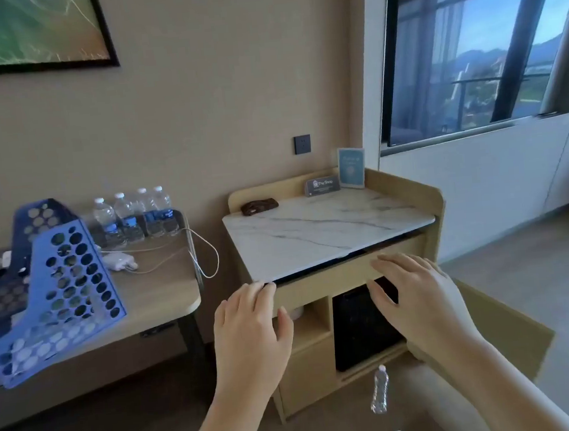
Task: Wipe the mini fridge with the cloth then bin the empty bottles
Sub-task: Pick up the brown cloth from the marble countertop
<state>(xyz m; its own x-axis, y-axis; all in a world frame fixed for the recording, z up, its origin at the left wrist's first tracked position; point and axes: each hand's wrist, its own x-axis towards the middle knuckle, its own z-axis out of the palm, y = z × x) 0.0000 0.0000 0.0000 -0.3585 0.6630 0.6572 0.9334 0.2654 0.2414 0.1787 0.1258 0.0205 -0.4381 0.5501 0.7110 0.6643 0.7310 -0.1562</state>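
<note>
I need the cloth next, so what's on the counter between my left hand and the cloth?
Nothing. In the head view, only bare marble top lies between the left hand and the cloth.

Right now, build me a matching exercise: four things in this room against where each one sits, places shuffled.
Things:
1. dark cloth
2. mini fridge
3. four labelled bottles
4. lone clear bottle

Places:
A. on the desk
B. low in front of the cabinet
C. on the marble top
D. inside the cabinet's right compartment

Pairs: 1-C, 2-D, 3-A, 4-B
</note>
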